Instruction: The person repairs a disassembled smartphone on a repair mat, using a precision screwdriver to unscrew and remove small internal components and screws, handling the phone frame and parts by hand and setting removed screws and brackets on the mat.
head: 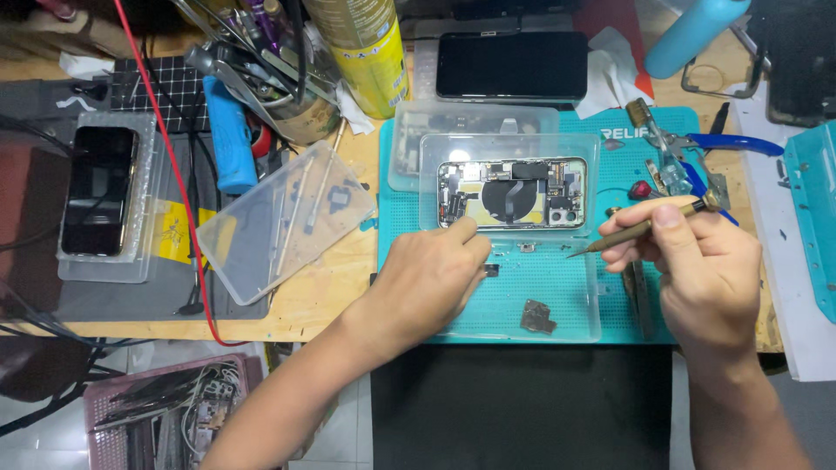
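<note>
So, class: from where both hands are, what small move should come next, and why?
Probably bring the screwdriver tip left onto the opened phone: the right hand holds it just off the phone, while the left hand steadies the phone's lower left edge.

Dark phone screen (511,65): black rectangle, unlit, flat at the counter's far edge, behind the teal mat (540,296).
Second phone screen (98,190): black, unlit, upright rectangle in a clear plastic tray (139,261) near the counter's left edge.
Spray can label (370,52): yellow and olive wrap on a cylinder, far edge, left of the dark screen.
Yellow sticker (174,231): small yellow square with black marks, just right of the clear tray.
</note>
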